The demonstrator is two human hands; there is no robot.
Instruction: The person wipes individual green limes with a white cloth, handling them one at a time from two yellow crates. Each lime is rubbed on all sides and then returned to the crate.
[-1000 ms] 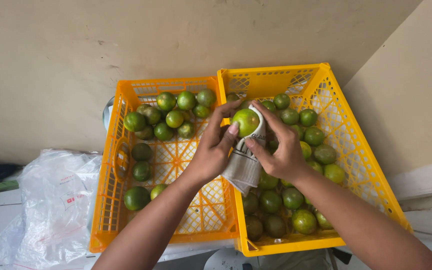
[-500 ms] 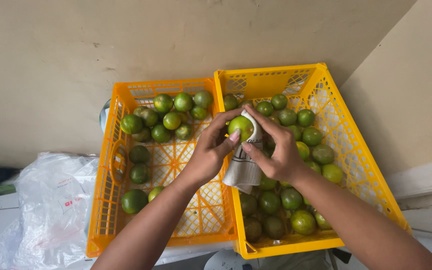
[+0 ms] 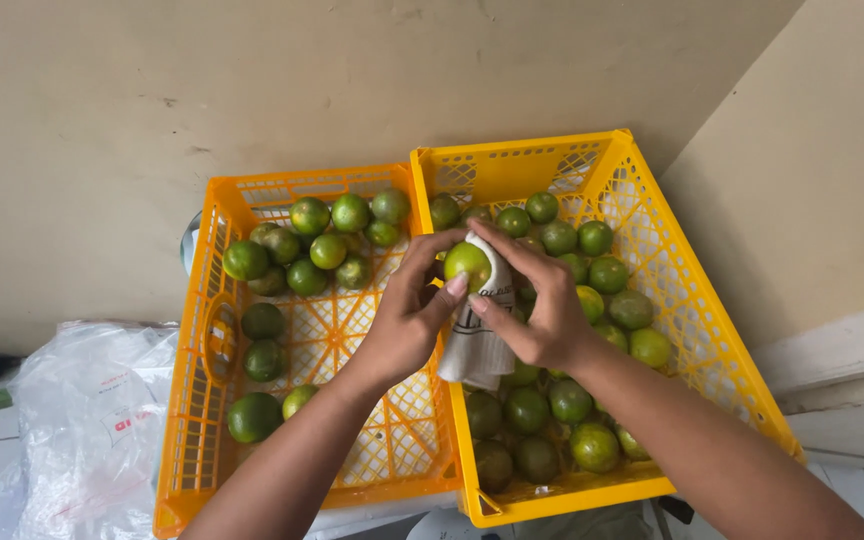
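Crates: yellow crate (image 3: 722,350) right of centre, heaped with green citrus; orange crate (image 3: 214,400) left of centre, sparser. Plastic bag (image 3: 82,430), lower left. Left hand (image 3: 402,325) and right hand (image 3: 542,310), centre frame, fingers clamped on one green-yellow citrus fruit (image 3: 466,264) and white cloth (image 3: 477,335). Risk: fruit may slip from the cloth-covered grip and drop into either crate.

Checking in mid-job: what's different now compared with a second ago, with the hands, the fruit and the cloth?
Little changed. Both hands kept hold of the same green fruit and white cloth above the seam between the two crates; the fingers shifted slightly around the fruit, and the cloth still hangs beneath it. Nothing was picked up or let go. The orange crate, yellow crate and their fruit stayed put.
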